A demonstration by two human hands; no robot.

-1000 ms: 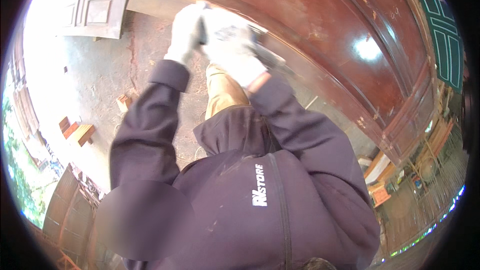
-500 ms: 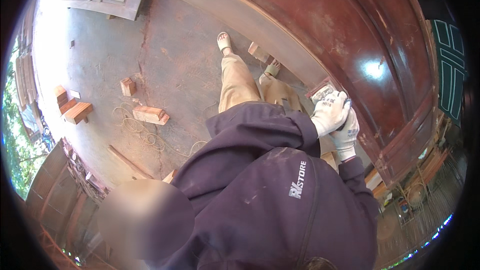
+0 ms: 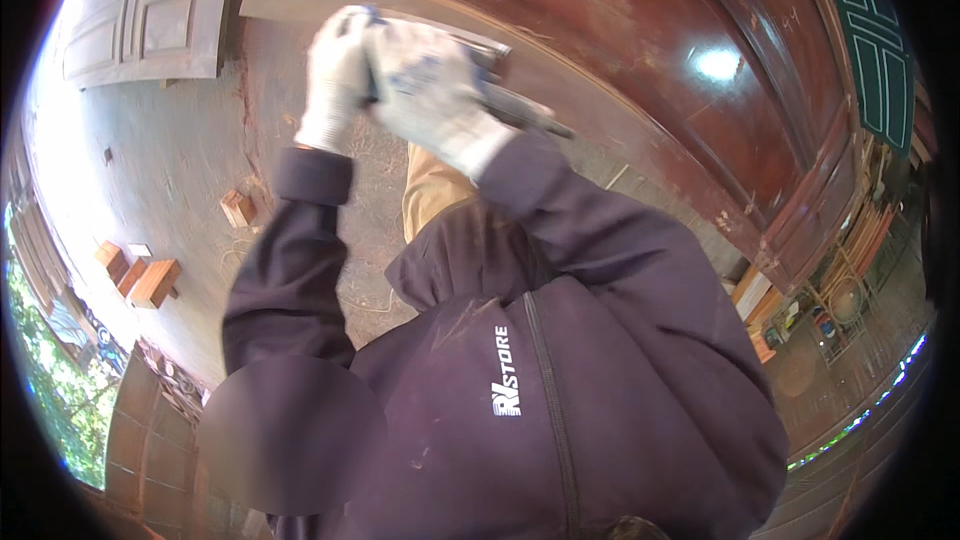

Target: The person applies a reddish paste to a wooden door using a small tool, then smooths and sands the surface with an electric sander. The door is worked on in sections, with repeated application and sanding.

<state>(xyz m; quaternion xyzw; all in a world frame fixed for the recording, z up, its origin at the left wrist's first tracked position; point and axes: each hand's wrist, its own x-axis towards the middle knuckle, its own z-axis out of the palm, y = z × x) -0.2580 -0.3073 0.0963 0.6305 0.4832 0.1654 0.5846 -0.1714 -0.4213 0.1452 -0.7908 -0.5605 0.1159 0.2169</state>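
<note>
Bright sun comes in on the left of the shed, past green leaves (image 3: 70, 380), and falls on the dusty grey floor (image 3: 180, 150). Big white letters (image 3: 506, 370) run up the front of the dark jacket (image 3: 460, 460), next to its zip (image 3: 550, 390). Blue print shows on the back of the white glove on the right hand (image 3: 425, 75), but it is too blurry to read. Pale marks are scribbled on the big red-brown door (image 3: 600, 10). Low on the right, near the door's corner, is a round thing (image 3: 848, 300) like a basket. I cannot tell if anything is in it.

The left hand (image 3: 336, 75), also in a white glove, is right beside the right one. Both hands have their fingers bent and closed around a tool (image 3: 488, 46) with a shiny edge. It is by the near long edge of the door. I cannot tell if it touches the wood.

Wood blocks (image 3: 155, 283) sit on the floor to the left. A grey door (image 3: 170, 20) is at the top left, and a green door (image 3: 880, 60) is far right.
</note>
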